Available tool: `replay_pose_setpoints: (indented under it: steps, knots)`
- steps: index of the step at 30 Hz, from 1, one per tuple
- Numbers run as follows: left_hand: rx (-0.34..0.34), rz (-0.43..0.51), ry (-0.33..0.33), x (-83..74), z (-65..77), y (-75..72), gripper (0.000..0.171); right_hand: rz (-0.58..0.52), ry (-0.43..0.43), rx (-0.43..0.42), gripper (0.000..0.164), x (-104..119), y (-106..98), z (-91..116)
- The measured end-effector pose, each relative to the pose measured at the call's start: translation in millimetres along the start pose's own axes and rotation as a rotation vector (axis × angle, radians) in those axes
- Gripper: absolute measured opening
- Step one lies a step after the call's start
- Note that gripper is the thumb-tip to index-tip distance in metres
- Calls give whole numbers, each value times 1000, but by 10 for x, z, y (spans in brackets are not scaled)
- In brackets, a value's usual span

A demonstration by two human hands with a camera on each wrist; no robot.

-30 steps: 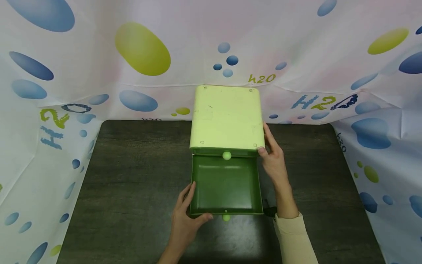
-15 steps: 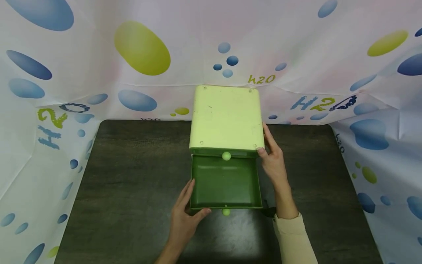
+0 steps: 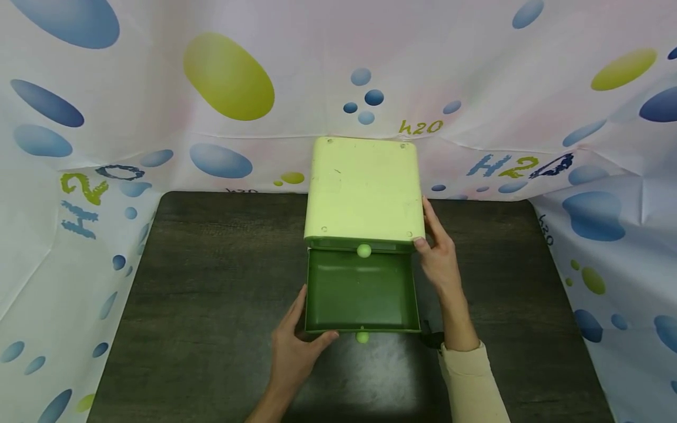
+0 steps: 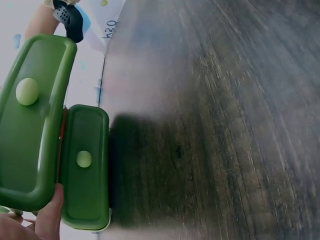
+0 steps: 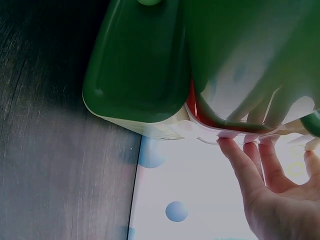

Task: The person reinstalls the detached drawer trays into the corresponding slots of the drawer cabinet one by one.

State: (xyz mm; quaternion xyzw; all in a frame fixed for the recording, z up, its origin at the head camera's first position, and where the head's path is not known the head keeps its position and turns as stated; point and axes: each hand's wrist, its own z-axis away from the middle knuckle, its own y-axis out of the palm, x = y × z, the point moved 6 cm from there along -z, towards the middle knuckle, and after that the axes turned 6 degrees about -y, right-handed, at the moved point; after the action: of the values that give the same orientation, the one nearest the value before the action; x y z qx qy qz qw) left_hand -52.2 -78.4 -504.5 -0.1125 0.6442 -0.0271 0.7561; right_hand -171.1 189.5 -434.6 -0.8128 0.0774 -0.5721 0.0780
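Note:
A pale green drawer cabinet [image 3: 365,188] stands at the back middle of the table. Its dark green middle drawer [image 3: 362,294] is pulled out, with nothing visible inside and a round light green knob [image 3: 362,337] on its front. My left hand [image 3: 293,352] is at the drawer's front left corner, thumb on the front and straight fingers along the side. With my right hand [image 3: 440,258] I hold the cabinet's right side, thumb at its top front corner and fingertips on the side wall. Below the open drawer, the left wrist view shows a closed bottom drawer [image 4: 85,195].
The upper drawer's knob [image 3: 363,251] shows just under the cabinet top. The dark wooden table [image 3: 211,282] surrounds the cabinet. A white sheet [image 3: 296,59] with blue and yellow-green spots hangs behind and at both sides. A black device [image 4: 70,20] sits on the right wrist.
The open drawer has slid a little way back into the cabinet. My left hand has moved forward with it, its fingers shifting outward off the side rim. The right hand stays in place.

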Motion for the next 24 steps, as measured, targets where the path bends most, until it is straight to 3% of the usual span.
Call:
replay_pose_setpoints:
  steps: [4, 12, 18, 24]
  knots:
    - [-30, -47, 55, -125, -14, 1, 99, -2, 3, 1, 99, -6, 1, 4]
    - [0, -37, 122, 99, -103, -2, 102, -32, 4, -1, 96, -22, 21, 20]
    - [38, -39, 122, 116, -125, 22, 100, -22, 5, 2, 97, 0, 18, 17]
    - [54, -13, 182, 92, -130, 45, 93, -15, 1, 13, 92, -159, -11, 27]
